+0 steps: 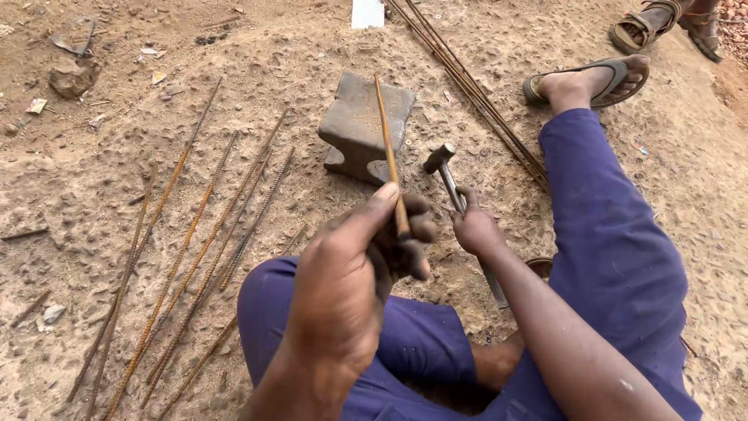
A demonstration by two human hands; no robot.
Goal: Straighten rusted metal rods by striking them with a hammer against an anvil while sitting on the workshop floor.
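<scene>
left hand (351,265) pinches one rusty rod (387,148) over one iron block (360,125); right hand (471,226) grips one hammer (448,175); about seven rods (195,234) lie beside.

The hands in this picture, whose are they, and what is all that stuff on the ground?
The camera sits on a person's head and looks down, so you see that person's own hands and blue trouser legs. The left hand holds a thin rusty rod whose far end reaches over a grey metal block on the sandy ground. The right hand grips a hammer. More rusty rods lie to the left, and a long bundle behind the block. At the top, sandalled feet belong to someone else.
</scene>
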